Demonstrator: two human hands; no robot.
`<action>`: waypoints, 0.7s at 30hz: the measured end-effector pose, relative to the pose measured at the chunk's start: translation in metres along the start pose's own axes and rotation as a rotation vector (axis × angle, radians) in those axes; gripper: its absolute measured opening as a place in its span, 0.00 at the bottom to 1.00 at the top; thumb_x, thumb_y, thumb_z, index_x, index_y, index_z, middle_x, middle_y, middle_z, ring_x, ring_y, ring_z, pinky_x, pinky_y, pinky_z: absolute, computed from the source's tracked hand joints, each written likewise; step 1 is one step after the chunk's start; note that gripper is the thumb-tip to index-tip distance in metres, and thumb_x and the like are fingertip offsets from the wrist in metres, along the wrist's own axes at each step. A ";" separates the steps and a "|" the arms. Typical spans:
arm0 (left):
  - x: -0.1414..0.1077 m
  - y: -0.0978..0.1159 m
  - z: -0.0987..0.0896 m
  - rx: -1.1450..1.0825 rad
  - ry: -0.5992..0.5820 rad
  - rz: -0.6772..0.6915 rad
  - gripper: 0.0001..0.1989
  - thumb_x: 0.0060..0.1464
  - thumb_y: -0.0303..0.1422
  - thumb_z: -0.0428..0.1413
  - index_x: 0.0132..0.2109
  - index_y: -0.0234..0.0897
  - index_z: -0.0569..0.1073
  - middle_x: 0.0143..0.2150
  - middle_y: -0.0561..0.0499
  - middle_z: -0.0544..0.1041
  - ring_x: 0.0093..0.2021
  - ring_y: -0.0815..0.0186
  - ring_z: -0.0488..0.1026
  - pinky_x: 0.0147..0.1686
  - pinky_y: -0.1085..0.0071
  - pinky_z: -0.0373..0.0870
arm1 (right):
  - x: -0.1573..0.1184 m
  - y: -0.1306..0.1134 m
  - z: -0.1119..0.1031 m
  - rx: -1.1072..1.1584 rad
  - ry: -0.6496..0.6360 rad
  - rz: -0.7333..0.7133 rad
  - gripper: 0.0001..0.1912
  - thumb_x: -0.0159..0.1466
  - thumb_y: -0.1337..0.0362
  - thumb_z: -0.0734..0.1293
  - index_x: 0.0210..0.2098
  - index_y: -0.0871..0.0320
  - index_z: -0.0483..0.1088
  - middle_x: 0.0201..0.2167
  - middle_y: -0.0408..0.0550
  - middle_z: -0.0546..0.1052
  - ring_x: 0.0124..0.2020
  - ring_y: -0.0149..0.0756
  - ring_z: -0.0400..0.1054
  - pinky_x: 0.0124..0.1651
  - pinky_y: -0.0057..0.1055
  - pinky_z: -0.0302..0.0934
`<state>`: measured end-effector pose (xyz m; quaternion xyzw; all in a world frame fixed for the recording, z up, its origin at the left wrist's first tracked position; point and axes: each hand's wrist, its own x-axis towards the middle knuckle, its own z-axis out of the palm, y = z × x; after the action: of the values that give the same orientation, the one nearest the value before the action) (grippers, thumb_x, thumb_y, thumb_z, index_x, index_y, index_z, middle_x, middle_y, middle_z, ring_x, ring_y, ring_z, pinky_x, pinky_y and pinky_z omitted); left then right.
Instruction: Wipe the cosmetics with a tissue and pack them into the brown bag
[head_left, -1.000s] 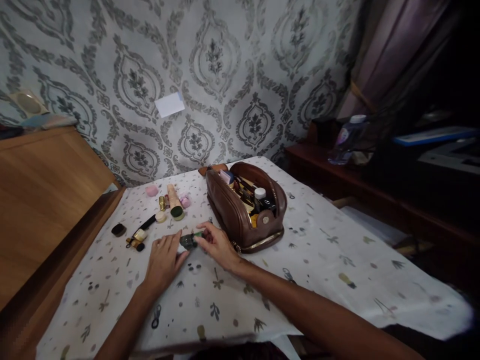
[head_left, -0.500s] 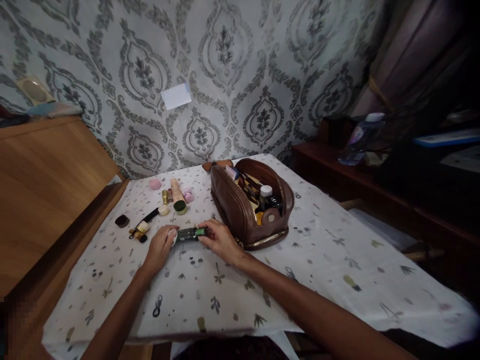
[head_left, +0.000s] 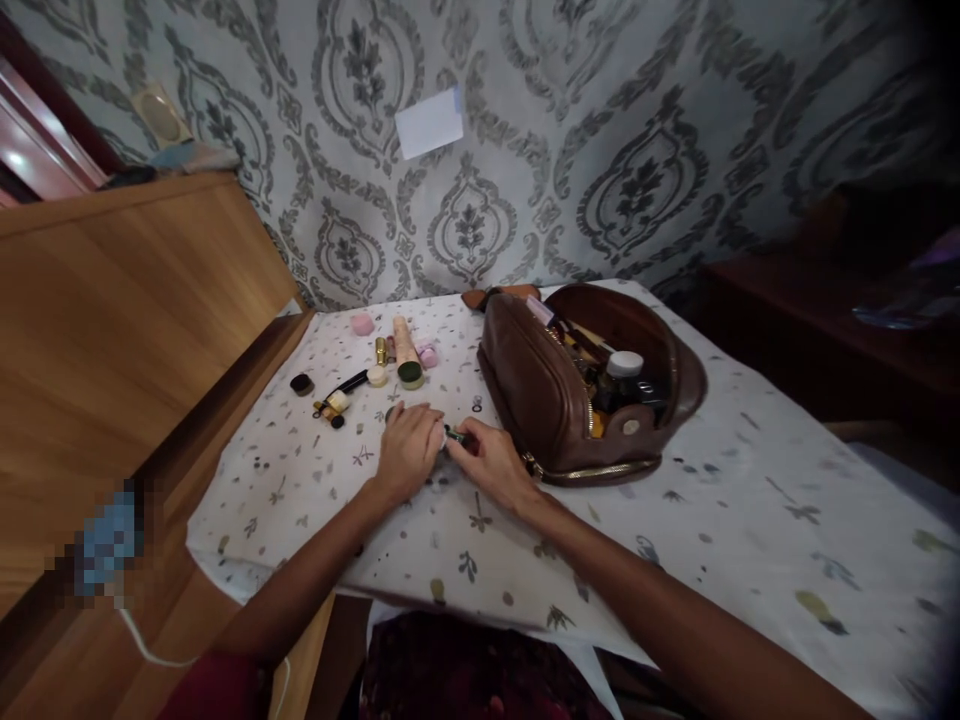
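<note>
Over the tablecloth, my left hand (head_left: 409, 455) is closed around a white wipe (head_left: 442, 437), of which only a small edge shows. My right hand (head_left: 491, 462) pinches one end of a small dark green bottle (head_left: 455, 435). The bottle's other end is covered by my left hand and the wipe. Just right of my right hand stands a brown toiletry bag (head_left: 536, 375), unzipped and full of cosmetics, with a white-capped container (head_left: 625, 364) on top.
Beyond my left hand lie a peach tube (head_left: 403, 340), a green-lidded jar (head_left: 410, 375), a gold lipstick (head_left: 381, 351), a pink sponge (head_left: 362, 324) and a round dark lid (head_left: 301, 384). A wooden cabinet (head_left: 150, 290) borders the left; patterned wallpaper (head_left: 495, 60) rises behind.
My left hand has slid over the bottle toward my right hand, covering most of it. The view has turned, so the table contents sit further right and the bag appears larger.
</note>
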<state>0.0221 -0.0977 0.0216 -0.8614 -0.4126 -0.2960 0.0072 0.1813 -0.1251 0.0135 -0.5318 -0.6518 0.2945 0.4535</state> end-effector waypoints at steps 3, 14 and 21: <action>-0.001 0.008 0.000 0.003 -0.035 0.070 0.16 0.68 0.32 0.41 0.49 0.36 0.73 0.48 0.44 0.79 0.56 0.58 0.71 0.64 0.53 0.57 | 0.000 0.002 0.000 0.009 -0.041 0.014 0.09 0.60 0.60 0.63 0.24 0.55 0.64 0.14 0.38 0.65 0.18 0.31 0.59 0.25 0.28 0.52; 0.014 -0.037 0.001 -0.313 0.032 -0.243 0.14 0.65 0.35 0.46 0.43 0.36 0.75 0.45 0.43 0.78 0.51 0.57 0.71 0.57 0.57 0.63 | 0.003 0.008 0.006 0.421 -0.210 0.318 0.21 0.57 0.44 0.66 0.25 0.55 0.62 0.18 0.40 0.71 0.14 0.28 0.61 0.16 0.25 0.50; 0.017 -0.058 0.006 -0.957 0.260 -0.718 0.13 0.59 0.39 0.54 0.44 0.36 0.75 0.42 0.47 0.79 0.48 0.60 0.74 0.53 0.65 0.67 | -0.001 -0.002 0.005 0.643 -0.250 0.388 0.25 0.54 0.41 0.69 0.25 0.57 0.64 0.20 0.43 0.73 0.15 0.24 0.58 0.17 0.23 0.47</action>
<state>-0.0079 -0.0457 0.0123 -0.5330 -0.4943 -0.5350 -0.4305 0.1758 -0.1266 0.0129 -0.4360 -0.4638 0.6265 0.4498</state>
